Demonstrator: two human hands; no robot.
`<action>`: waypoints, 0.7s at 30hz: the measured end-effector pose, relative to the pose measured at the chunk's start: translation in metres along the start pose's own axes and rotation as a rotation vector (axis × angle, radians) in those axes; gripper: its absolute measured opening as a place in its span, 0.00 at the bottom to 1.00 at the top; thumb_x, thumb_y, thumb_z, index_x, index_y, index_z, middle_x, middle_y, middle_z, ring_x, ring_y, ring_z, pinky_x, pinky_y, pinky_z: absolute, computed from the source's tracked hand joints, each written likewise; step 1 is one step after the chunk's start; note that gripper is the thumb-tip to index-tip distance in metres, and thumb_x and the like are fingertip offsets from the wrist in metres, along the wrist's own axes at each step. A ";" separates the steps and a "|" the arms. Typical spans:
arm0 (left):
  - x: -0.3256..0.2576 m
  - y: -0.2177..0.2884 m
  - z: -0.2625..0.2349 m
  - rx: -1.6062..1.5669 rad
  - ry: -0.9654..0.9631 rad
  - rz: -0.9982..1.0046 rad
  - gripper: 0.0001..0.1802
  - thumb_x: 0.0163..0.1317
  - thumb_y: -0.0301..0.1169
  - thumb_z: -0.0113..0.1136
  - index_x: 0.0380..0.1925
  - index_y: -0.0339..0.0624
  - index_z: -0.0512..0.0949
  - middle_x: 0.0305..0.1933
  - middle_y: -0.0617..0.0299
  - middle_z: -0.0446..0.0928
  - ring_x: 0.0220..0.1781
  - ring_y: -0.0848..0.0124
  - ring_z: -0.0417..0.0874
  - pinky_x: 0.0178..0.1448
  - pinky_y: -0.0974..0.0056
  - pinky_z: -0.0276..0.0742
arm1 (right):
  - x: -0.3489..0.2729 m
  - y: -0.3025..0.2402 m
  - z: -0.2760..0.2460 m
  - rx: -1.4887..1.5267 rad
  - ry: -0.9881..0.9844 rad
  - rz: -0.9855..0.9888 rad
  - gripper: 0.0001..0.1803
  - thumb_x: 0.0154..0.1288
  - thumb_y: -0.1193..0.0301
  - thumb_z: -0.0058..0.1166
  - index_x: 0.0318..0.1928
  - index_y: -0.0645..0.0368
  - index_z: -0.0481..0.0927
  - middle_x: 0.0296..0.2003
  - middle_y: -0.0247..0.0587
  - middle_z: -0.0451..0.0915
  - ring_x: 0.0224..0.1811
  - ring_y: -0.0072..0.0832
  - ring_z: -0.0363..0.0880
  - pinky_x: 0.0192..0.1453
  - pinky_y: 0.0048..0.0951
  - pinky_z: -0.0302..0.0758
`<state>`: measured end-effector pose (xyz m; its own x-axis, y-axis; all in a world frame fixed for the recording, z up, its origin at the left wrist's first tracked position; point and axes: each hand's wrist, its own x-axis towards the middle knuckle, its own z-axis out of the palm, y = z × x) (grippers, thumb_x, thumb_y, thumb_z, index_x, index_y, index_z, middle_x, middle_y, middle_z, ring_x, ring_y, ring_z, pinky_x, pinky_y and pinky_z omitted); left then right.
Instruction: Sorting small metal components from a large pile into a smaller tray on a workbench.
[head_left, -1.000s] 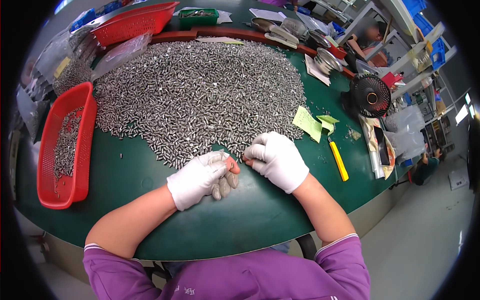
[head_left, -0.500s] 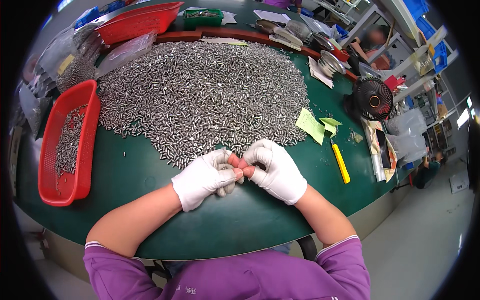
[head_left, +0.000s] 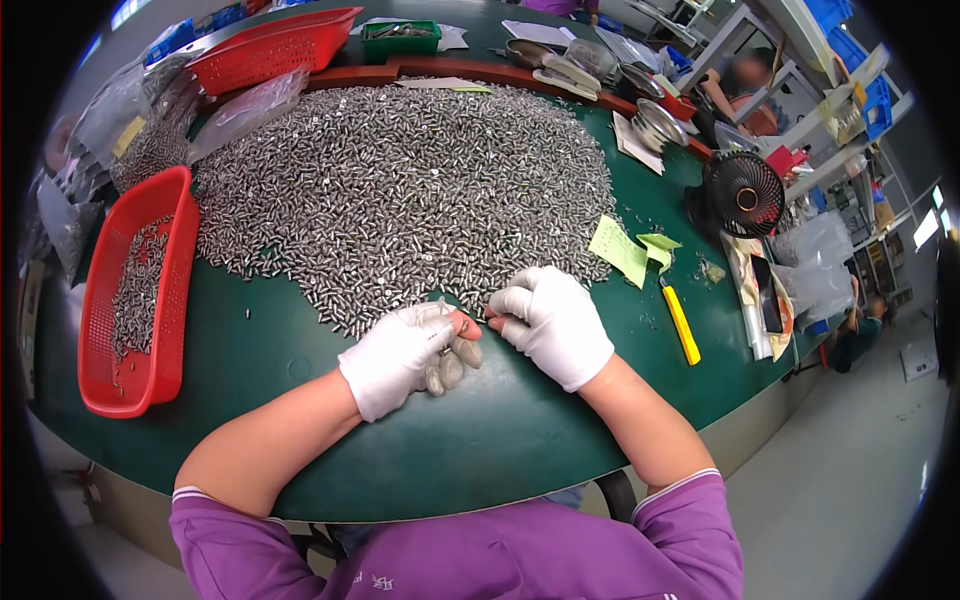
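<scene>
A wide heap of small metal pins, shiny and cylindrical, spreads over the green table. Just below the heap's near edge is my left hand, in a white glove with bare thumb and fingertip. Its fingers are curled closed, and whatever lies between thumb and forefinger is too small to name. My right hand, gloved the same way, reaches to the heap's near edge. Its thumb and forefinger are drawn together at the pins; their grip is partly hidden. A small gap separates the two hands.
A red basket holding some pins stands at left. Right of the heap lie yellow-green paper slips and a yellow-handled cutter; a black fan stands beyond. Another red basket and a green tray sit behind.
My hands, whose fingertips met before, have come apart. The right has moved slightly up and right to the heap's edge, while the left stays nearly in place.
</scene>
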<state>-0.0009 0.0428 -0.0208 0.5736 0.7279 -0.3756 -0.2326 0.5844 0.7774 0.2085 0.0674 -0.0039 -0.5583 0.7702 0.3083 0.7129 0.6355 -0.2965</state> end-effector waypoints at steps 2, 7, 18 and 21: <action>0.000 0.000 -0.001 -0.001 -0.006 0.000 0.14 0.67 0.44 0.51 0.37 0.46 0.75 0.31 0.64 0.78 0.22 0.78 0.70 0.26 0.73 0.64 | 0.000 -0.003 -0.002 -0.017 -0.030 0.023 0.06 0.52 0.66 0.60 0.31 0.50 0.81 0.29 0.35 0.77 0.35 0.37 0.75 0.40 0.37 0.74; 0.001 0.000 0.000 -0.026 -0.022 0.000 0.14 0.68 0.44 0.50 0.36 0.46 0.75 0.30 0.64 0.78 0.22 0.77 0.70 0.26 0.73 0.64 | -0.004 -0.005 -0.003 0.013 -0.035 0.062 0.06 0.51 0.66 0.61 0.32 0.50 0.81 0.29 0.35 0.76 0.36 0.37 0.75 0.41 0.38 0.74; 0.001 0.002 -0.001 -0.052 -0.014 -0.005 0.11 0.69 0.37 0.46 0.38 0.41 0.72 0.33 0.59 0.77 0.24 0.77 0.71 0.25 0.73 0.67 | -0.004 0.000 -0.005 0.025 -0.050 0.057 0.06 0.49 0.70 0.61 0.30 0.52 0.81 0.29 0.37 0.76 0.36 0.38 0.75 0.41 0.37 0.74; 0.001 -0.001 -0.002 -0.099 -0.077 0.040 0.12 0.66 0.41 0.53 0.42 0.46 0.73 0.36 0.64 0.77 0.26 0.79 0.72 0.30 0.74 0.67 | -0.004 -0.003 -0.003 -0.027 -0.071 0.096 0.06 0.50 0.70 0.60 0.31 0.51 0.81 0.29 0.37 0.76 0.36 0.38 0.75 0.40 0.38 0.73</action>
<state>-0.0020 0.0433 -0.0232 0.6204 0.7237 -0.3025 -0.3303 0.5908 0.7361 0.2099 0.0623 -0.0015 -0.5151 0.8298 0.2144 0.7753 0.5578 -0.2963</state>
